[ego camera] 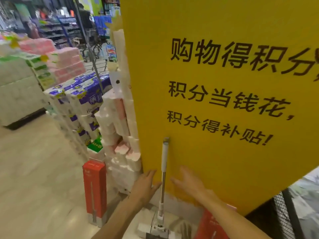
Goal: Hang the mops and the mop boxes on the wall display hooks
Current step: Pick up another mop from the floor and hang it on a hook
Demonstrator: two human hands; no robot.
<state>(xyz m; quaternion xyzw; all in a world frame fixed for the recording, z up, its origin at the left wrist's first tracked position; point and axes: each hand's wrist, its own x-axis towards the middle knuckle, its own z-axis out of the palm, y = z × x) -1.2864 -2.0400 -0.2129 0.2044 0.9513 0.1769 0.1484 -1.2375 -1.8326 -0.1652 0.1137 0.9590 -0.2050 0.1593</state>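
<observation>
A white and silver mop point(164, 163) stands upright on the floor and leans against a yellow sign panel point(224, 83). Its white head point(153, 229) rests on the floor. My left hand point(144, 184) is open just left of the metal handle, with the thumb near it. My right hand point(189, 182) is open just right of the handle, fingers spread. Neither hand grips the mop. A tall red mop box point(94, 188) stands upright on the floor to the left. A second red box point(211, 225) leans at the lower right, partly behind my right arm.
Stacks of tissue and toilet paper packs point(82, 107) line the left side of the panel. More pink and white packs point(34, 62) sit on a pallet across the tiled aisle point(34, 169). A black wire rack point(284, 213) stands at the lower right.
</observation>
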